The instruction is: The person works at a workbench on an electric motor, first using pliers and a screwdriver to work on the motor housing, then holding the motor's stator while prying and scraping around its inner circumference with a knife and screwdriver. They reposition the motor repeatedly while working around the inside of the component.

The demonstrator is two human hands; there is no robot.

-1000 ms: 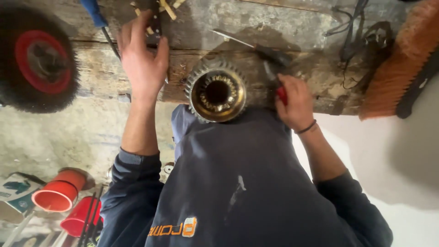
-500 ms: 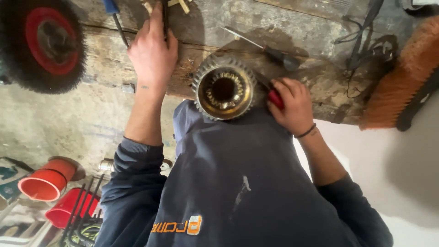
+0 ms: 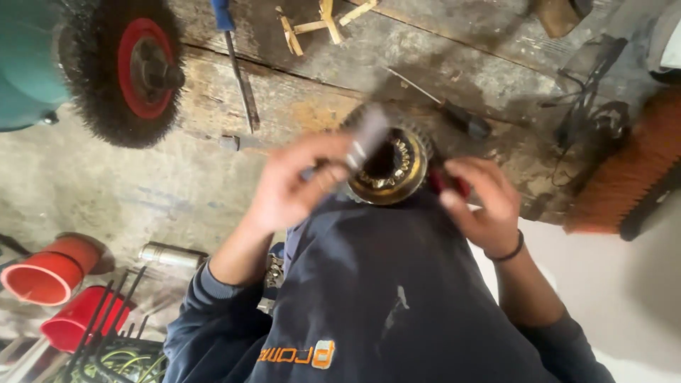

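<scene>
A round toothed metal gear with a brass-coloured inner ring (image 3: pixel 397 174) rests at the near edge of the worn wooden bench (image 3: pixel 305 106), against my dark blue sweater. My left hand (image 3: pixel 291 184) is over the gear's left side, pinching a small grey metal piece (image 3: pixel 365 138) that is blurred by motion. My right hand (image 3: pixel 482 198) is at the gear's right side, its fingers closed on a red-handled tool (image 3: pixel 447 183) that is mostly hidden.
A wire brush wheel with a red hub (image 3: pixel 135 67) stands at the far left. A blue-handled screwdriver (image 3: pixel 237 71), a dark screwdriver (image 3: pixel 440 106) and wooden scraps (image 3: pixel 319 21) lie on the bench. An orange brush (image 3: pixel 624 177) and cables (image 3: pixel 596 106) are right. Red cups (image 3: pixel 50 273) sit below left.
My left hand has come back from the far side of the bench to the gear, now holding a grey piece. My right hand stayed beside the gear with the red tool.
</scene>
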